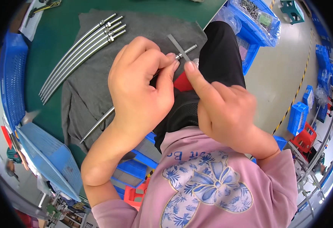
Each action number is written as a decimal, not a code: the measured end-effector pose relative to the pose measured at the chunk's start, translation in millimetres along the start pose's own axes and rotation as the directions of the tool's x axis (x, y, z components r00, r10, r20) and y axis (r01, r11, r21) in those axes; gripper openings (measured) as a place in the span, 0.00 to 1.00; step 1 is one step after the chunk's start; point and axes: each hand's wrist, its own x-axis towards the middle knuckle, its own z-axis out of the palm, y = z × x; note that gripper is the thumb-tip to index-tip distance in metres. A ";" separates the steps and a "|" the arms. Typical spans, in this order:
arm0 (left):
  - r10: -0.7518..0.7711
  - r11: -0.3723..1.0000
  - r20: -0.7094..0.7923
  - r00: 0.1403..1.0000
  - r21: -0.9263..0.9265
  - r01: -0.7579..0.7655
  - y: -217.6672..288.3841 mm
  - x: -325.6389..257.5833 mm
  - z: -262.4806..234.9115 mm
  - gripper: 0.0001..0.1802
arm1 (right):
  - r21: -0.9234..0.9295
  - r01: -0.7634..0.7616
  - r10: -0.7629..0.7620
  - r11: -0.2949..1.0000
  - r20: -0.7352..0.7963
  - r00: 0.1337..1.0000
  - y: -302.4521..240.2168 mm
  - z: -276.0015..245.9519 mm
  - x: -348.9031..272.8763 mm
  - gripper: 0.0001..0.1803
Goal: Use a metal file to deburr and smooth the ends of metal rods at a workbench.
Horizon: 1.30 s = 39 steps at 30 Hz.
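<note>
1. We judge the step in hand to be working the end of the long metal rod [104, 117] with the small flat metal strip [178, 47], so we keep the rod steady and level over the grey cloth [86, 91].
2. We hold the rod close to its threaded end, where it meets the strip, so the tip does not wander; the far end lies low across the cloth towards the desk [56, 41] edge.
3. We press lightly: the strip is thin and could slip off the rod.
4. The left hand [141, 89] has a narrow grip, fingers curled and pinched about the rod near its end.
5. The right hand [221, 110] has a narrow grip too, forefinger stretched out onto the strip, the other fingers folded.
6. The bundle of finished rods [81, 47] lies well apart, up left on the cloth.
</note>
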 end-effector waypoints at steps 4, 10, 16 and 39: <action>0.015 1.000 -0.011 1.000 0.002 -0.015 -2.0 1.9 1.7 0.08 | 0.033 -0.065 0.058 0.997 0.200 0.978 -0.4 -13.8 -14.0 0.34; 0.003 1.000 0.000 1.000 0.000 -0.003 -1.0 1.6 0.1 0.08 | 0.047 -0.070 0.061 0.996 0.160 0.985 -4.1 -15.6 -15.3 0.33; 0.002 1.000 0.002 1.000 -0.009 -0.002 -0.5 -0.2 0.8 0.08 | 0.046 -0.015 0.011 0.999 0.080 0.997 -0.8 -3.6 -4.4 0.34; 0.004 1.000 0.007 1.000 0.024 -0.004 1.5 -3.0 -0.9 0.08 | 0.326 0.045 -0.036 0.944 -0.036 0.999 26.0 5.4 -60.7 0.27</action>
